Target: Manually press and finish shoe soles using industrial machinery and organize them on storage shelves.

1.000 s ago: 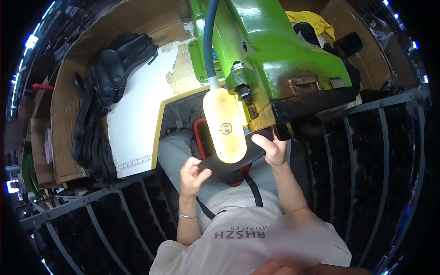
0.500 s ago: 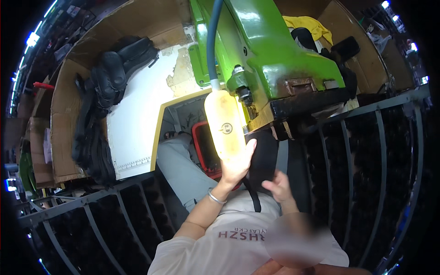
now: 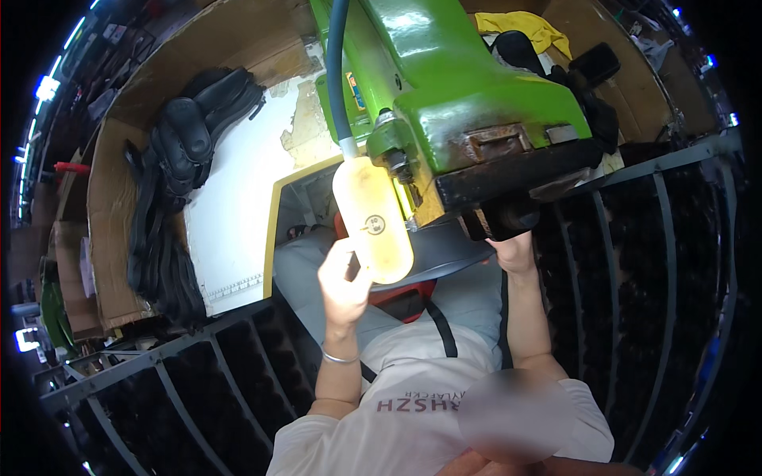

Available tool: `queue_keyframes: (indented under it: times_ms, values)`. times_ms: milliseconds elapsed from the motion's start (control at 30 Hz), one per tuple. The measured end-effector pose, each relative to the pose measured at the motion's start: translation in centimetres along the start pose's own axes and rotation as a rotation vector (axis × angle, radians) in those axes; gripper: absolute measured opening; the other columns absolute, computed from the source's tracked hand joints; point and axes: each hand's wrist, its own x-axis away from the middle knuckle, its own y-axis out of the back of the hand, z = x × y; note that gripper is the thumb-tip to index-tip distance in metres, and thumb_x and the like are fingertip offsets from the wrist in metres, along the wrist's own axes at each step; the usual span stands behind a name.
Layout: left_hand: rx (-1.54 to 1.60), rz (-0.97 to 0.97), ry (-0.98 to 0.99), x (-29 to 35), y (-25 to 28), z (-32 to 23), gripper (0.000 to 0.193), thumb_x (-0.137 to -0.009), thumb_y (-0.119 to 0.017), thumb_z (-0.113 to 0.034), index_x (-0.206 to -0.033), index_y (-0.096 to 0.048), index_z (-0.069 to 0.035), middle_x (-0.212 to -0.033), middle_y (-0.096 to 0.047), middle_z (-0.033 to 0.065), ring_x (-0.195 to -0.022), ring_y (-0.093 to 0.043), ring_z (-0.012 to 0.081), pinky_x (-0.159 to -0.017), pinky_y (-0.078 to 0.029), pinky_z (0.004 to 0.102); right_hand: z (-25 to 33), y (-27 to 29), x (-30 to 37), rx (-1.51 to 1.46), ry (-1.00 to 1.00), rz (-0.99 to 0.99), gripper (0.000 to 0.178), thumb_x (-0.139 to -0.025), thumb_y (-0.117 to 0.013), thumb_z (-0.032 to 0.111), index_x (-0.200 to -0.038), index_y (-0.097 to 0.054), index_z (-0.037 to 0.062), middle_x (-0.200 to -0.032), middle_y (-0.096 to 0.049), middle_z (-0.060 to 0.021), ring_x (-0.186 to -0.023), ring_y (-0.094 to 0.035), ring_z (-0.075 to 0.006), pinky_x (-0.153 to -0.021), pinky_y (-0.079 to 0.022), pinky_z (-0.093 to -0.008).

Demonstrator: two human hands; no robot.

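- While the left hand [image 3: 343, 287] and the right hand [image 3: 517, 255] stand apart, the black piece [image 3: 448, 252] lies between them, over the lap, its surface smooth and slightly shiny.
- Its left end passes behind the lamp [image 3: 377, 186], just beside the left hand; its right end reaches the right hand, close under the front of the green machine [image 3: 492, 103].
- Left hand: fingers and thumb curved toward the piece's left end; the lamp covers the contact, so I cannot tell whether they grip it.
- Right hand: thumb side at the piece's right end, fingers partly hidden by the machine; I cannot tell how far they close.
- Writing: the lamp, right of the left hand, bears a round dark mark, its characters too small to read. Dark red capitals run upside down across the white shirt [image 3: 381, 444], nearer the body than both hands. Beyond the left hand, a small blue-and-orange label [image 3: 355, 91] sits on the machine, and a scale strip [image 3: 236, 287] edges the white table [image 3: 230, 214].
- Below the piece, between the hands, something red [image 3: 406, 300] shows.
- On the left wrist, a silver bangle [image 3: 340, 360].
- Beyond the left hand, to its left, black parts [image 3: 181, 139] are heaped along the cardboard [image 3: 111, 230].
- Beyond the right hand, past the machine, a yellow cloth [image 3: 528, 32].
- Outside each hand, metal bars [image 3: 182, 349].
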Motion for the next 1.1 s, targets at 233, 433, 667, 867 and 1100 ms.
queue_keyframes:
  times_ms: [233,433,667,867,1100]
  values:
    - [0.256,-0.053,0.228,2.4,5.6,2.8,0.015,-0.079,-0.065,0.004,-0.088,-0.053,-0.001,-0.087,-0.061,0.0060,-0.075,-0.054,0.0078,-0.071,-0.044,0.0212,-1.4,-4.3,-0.9,-0.036,-0.080,0.201,0.041,-0.070,-0.074,0.002,-0.106,-0.055,-0.0030,-0.096,-0.063,-0.0060,-0.089,-0.059,-0.0136,-0.083,-0.046,-0.0264]
    - [0.103,0.186,0.388,5.6,3.2,5.9,0.021,-0.077,-0.070,0.003,-0.094,-0.058,0.002,-0.090,-0.063,0.0040,-0.079,-0.057,0.0072,-0.070,-0.047,0.0227,-3.2,-4.8,-1.1,0.081,-0.191,0.091,0.048,-0.062,-0.082,0.004,-0.102,-0.056,-0.0012,-0.091,-0.064,-0.0054,-0.081,-0.060,-0.0124,-0.075,-0.048,-0.0251]
    - [-0.050,0.413,0.337,5.0,-0.2,7.6,0.031,-0.079,-0.071,-0.003,-0.107,-0.061,0.002,-0.096,-0.065,0.0041,-0.082,-0.060,0.0096,-0.074,-0.050,0.0235,1.7,-2.8,-0.8,0.528,0.112,0.092,0.041,-0.071,-0.078,0.011,-0.103,-0.053,0.0007,-0.068,-0.060,-0.0018,-0.059,-0.050,-0.0043,-0.052,-0.038,-0.0182]
    - [-0.592,-0.400,-0.413,-10.3,15.5,5.2,0.040,-0.087,-0.060,-0.009,-0.123,-0.047,0.002,-0.125,-0.051,0.0142,-0.109,-0.053,0.0237,-0.088,-0.047,0.0336,8.1,6.4,0.5,0.075,0.194,-0.600,0.027,-0.088,-0.053,0.009,-0.113,-0.047,0.0012,-0.083,-0.062,-0.0104,-0.056,-0.059,-0.0117,-0.042,-0.047,-0.0226]
    - [-0.751,-0.739,-0.426,-24.6,27.9,6.8,0.069,-0.074,-0.072,-0.042,-0.128,-0.048,-0.007,-0.128,-0.034,0.0297,-0.116,-0.039,0.0414,-0.097,-0.034,0.0486,4.6,3.9,-9.8,-0.723,0.216,-0.427,0.029,-0.089,-0.054,0.009,-0.113,-0.044,-0.0013,-0.094,-0.060,-0.0172,-0.074,-0.066,-0.0280,-0.063,-0.058,-0.0362]
